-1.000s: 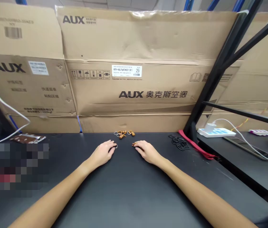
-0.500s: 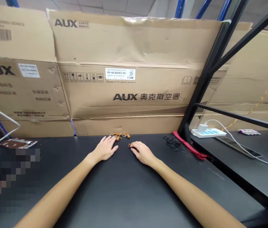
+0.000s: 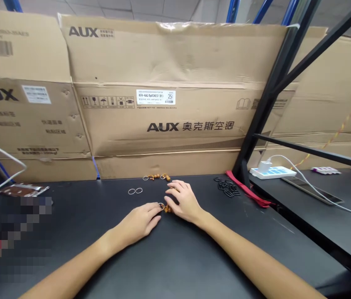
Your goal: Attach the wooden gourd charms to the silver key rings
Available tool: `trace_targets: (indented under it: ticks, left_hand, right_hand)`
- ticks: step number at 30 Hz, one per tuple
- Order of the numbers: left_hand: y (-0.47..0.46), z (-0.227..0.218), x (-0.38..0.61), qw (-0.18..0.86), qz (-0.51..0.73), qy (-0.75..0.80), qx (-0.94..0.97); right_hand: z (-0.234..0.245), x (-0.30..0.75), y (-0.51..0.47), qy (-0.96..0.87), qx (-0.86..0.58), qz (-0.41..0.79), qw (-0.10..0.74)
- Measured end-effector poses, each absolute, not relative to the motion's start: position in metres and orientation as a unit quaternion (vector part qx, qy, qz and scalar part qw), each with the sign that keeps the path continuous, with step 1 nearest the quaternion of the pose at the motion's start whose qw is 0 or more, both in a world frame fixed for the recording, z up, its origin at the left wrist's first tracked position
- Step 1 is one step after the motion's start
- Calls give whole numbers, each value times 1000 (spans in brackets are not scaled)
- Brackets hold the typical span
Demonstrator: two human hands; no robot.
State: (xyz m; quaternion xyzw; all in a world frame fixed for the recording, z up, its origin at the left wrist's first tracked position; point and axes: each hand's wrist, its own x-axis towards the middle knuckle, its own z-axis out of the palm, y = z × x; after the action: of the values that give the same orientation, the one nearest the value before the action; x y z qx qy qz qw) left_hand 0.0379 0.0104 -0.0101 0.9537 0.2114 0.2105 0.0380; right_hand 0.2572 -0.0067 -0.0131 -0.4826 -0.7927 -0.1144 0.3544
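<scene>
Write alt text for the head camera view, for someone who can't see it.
The left hand and right hand meet over a wooden-bead keyring on a black table. Two metal split rings and more wooden beads lie beyond them, before large AUX air-conditioner cartons.

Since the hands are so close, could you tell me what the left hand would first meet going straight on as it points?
The left hand would most likely meet the small metal ring first, with wooden beads just beyond; depth is unclear.

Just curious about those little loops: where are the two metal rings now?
In the head view, the two metal rings lie side by side on the black table, just beyond the left hand and to the left of the wooden beads.
</scene>
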Motion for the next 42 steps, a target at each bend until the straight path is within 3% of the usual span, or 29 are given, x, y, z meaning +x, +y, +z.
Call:
trace_targets:
  ticks: [5,13,27,42]
  left_hand:
    - [9,-5,37,72,221,224,946]
    - [12,-7,35,98,241,228,938]
    - [15,-7,35,86,256,242,932]
    - [12,-4,33,102,255,236,932]
  right_hand:
    - [-7,248,-22,-858,-417,-65,292]
    - [-11,247,-19,-862,-424,-55,273]
    - [-14,236,-25,-843,-417,78,329]
    - [-17,239,-20,-818,-433,120,359]
